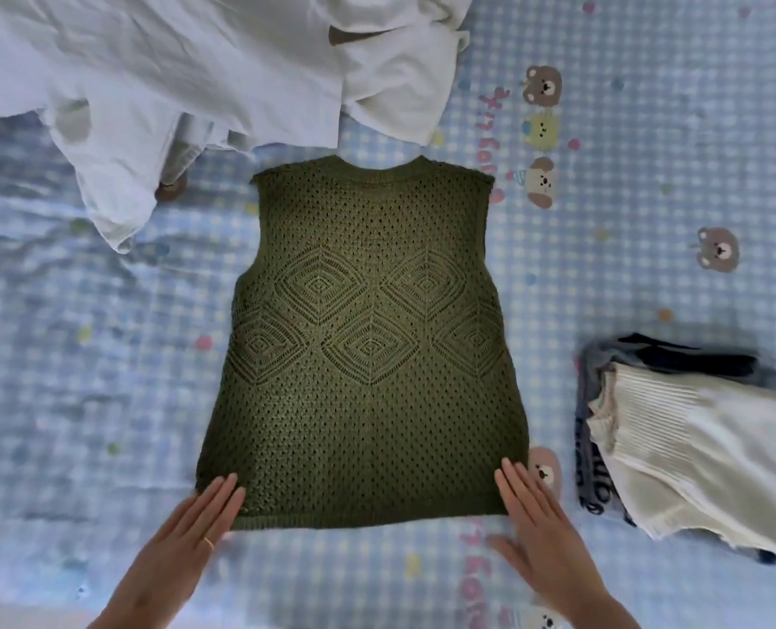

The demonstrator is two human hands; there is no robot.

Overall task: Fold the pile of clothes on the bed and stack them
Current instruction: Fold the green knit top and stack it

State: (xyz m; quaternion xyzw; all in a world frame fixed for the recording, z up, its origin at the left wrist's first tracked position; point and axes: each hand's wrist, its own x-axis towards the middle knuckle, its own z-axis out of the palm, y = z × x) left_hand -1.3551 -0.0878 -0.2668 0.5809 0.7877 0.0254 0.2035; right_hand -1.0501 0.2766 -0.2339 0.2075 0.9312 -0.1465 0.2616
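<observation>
Both hands are flat on the bed, fingers straight and close together, nothing gripped: the left hand (195, 519) has its fingertips pressing the near left corner of the green knitted vest (363, 347), a ring on one finger, and the right hand (538, 524) lays its fingertips on the near right corner. One vest, spread smooth in the middle of the checked bedsheet (649, 197), neckline away from the person. Beyond it, one heap of white clothes (195, 74), crumpled, how many I cannot tell. To the right, one folded stack (685, 442), a cream ribbed piece on top of darker ones.
</observation>
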